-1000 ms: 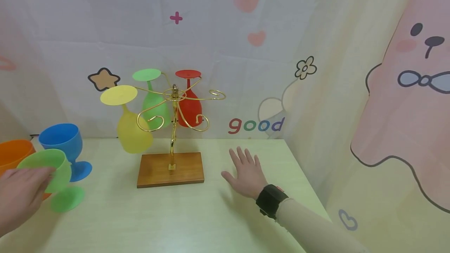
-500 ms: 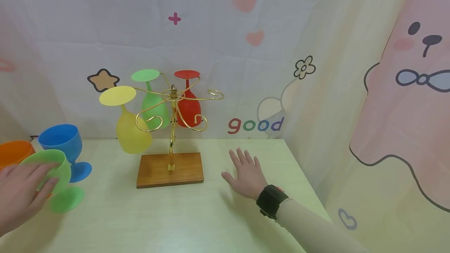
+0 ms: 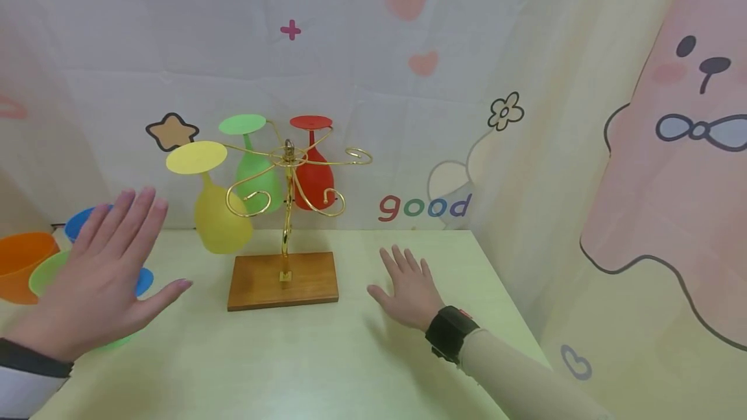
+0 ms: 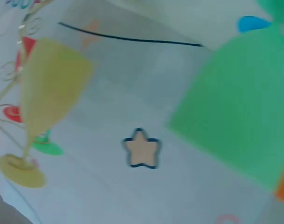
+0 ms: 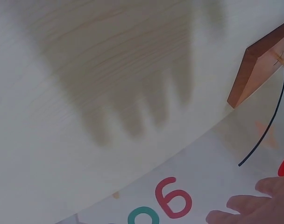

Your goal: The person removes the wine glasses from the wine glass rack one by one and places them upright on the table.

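Observation:
My left hand (image 3: pixel 111 277) is held flat with its fingers straight and its thumb out to the side, holding nothing. It partly hides a green goblet (image 3: pixel 48 272), which fills the right of the left wrist view, and a blue goblet (image 3: pixel 78 224). An orange goblet (image 3: pixel 24 266) stands at the far left. On a gold wire rack (image 3: pixel 288 212), a yellow goblet (image 3: pixel 223 220), a green one and a red goblet (image 3: pixel 315 180) hang upside down by their feet. Right of the rack, my right hand (image 3: pixel 411 293) hovers with straight, spread fingers, casting a shadow on the tabletop.
The rack's wooden base (image 3: pixel 257 290) rests on the pale table (image 3: pixel 292 368). Bare curled hooks (image 3: pixel 332 203) reach from the rack toward the front and right. A printed cloth (image 3: pixel 362 83) hangs behind the table's back edge, and another stretch hangs along the right.
My left hand has let go of the green goblet's bowl, straightened its fingers, and moved up and right. The right hand and the hanging goblets have stayed put.

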Motion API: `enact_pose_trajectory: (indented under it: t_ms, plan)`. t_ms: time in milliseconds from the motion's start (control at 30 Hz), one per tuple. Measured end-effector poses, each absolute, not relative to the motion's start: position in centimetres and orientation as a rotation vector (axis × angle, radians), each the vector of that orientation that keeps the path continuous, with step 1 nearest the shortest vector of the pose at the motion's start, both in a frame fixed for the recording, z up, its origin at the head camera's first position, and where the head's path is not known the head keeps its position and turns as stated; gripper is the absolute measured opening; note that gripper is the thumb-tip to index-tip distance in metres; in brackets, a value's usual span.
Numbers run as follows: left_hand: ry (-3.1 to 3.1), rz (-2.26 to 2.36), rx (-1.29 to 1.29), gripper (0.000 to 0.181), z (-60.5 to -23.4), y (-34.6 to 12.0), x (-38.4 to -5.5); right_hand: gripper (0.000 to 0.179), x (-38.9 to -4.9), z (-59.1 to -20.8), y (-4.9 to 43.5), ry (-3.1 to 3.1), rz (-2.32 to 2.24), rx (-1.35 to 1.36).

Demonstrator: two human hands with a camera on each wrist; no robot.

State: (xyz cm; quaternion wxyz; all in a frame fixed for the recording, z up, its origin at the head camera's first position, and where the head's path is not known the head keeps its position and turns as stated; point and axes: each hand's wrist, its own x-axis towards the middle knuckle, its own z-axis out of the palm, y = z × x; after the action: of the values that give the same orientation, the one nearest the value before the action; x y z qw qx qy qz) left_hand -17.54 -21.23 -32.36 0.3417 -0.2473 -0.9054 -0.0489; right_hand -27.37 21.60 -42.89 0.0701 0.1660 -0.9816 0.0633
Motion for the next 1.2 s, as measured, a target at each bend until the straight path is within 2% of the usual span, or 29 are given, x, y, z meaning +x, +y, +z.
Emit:
enact_pose_trajectory:
  t_ms: [200, 433, 600, 1000, 1200]
  plan:
    - [-2.314, -0.109, -0.751, 0.099, -29.6, -17.3, -18.3, 0.074, -27.2, -43.0, 21.8, -2.937, 0.203, 0.517]
    - [-2.278, -0.072, -0.861, 0.098, -28.8, -14.0, -19.9, 0.074, -27.0, -43.1, 22.0, -2.932, 0.208, 0.528]
    - [-2.218, -0.079, -0.917, 0.087, -28.4, -12.6, -20.8, 0.074, -26.9, -43.1, 22.1, -2.956, 0.196, 0.509]
    - [-2.114, -0.175, -0.941, 0.048, -28.8, -12.2, -21.7, 0.074, -27.3, -43.7, 22.3, -2.987, 0.189, 0.495]
    - [-2.093, -0.204, -0.944, 0.045, -28.9, -12.0, -21.8, 0.073, -28.4, -42.0, 22.4, -2.911, 0.22, 0.559]
